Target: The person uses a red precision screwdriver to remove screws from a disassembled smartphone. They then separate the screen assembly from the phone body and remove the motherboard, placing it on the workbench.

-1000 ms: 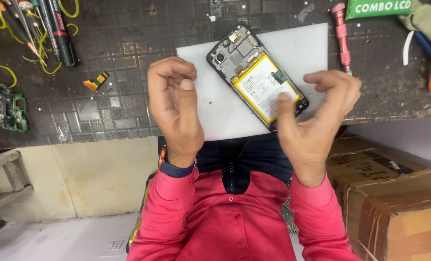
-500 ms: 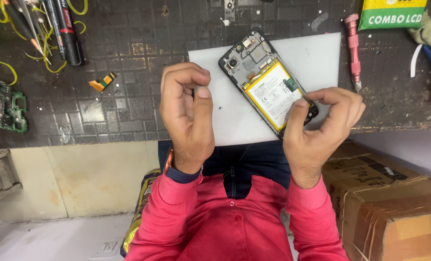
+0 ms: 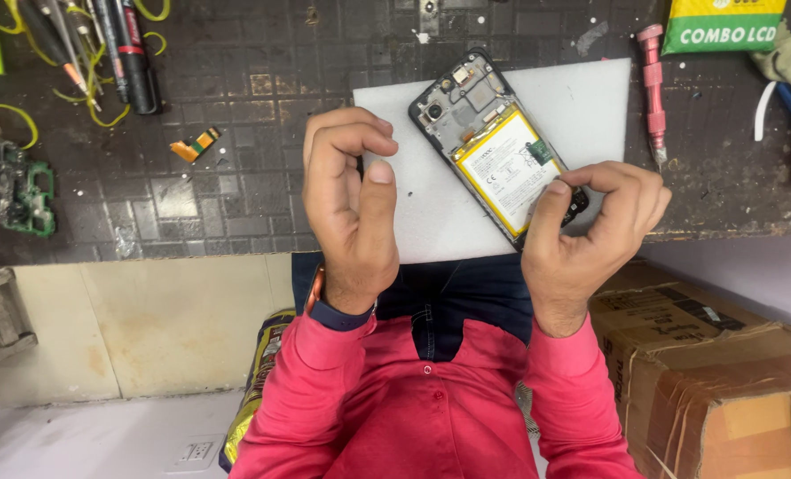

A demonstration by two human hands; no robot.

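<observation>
I see a dark, grid-patterned work mat [image 3: 218, 191] covering the bench. On it lie a white foam pad [image 3: 582, 106], a pink metal screwdriver [image 3: 653, 89], a small orange flex strip [image 3: 193, 145] and a green circuit board [image 3: 23, 191].

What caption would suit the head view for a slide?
Right hand touches the opened phone on a white mat; left hand hovers beside it.
</observation>
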